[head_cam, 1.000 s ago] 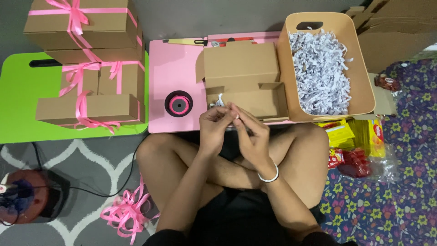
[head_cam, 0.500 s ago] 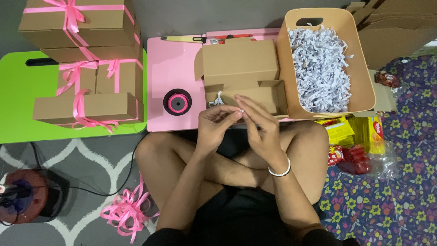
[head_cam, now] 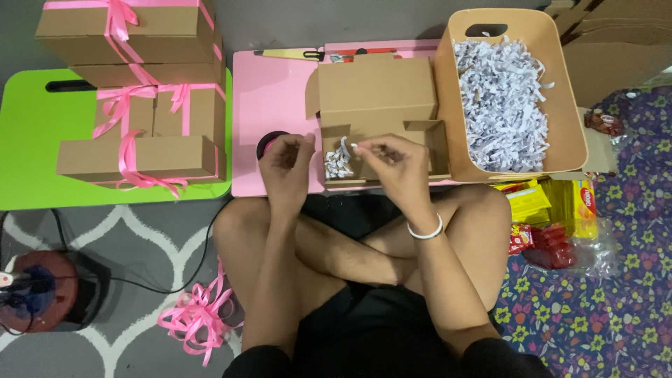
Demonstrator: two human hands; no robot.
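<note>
An open brown cardboard box (head_cam: 378,94) lies on the pink lap table (head_cam: 269,91) in front of me. A small heap of white shredded paper (head_cam: 338,164) sits in its left compartment. My right hand (head_cam: 392,159) hovers over the box front and pinches a white paper strip (head_cam: 348,145) at its fingertips. My left hand (head_cam: 287,161) is just left of the box, fingers curled together, partly covering a pink ribbon spool (head_cam: 266,142). I cannot see anything in it.
A tan bin (head_cam: 448,91) full of shredded paper (head_cam: 500,105) stands right of the box. Ribbon-tied boxes (head_cam: 140,84) are stacked on a green table (head_cam: 28,140). Loose pink ribbon (head_cam: 199,315) and a cable lie on the floor; snack packets (head_cam: 553,210) are at right.
My hands were together above my lap working a bit of paper. They have moved forward and apart, and now hang over the box front and its left side.
</note>
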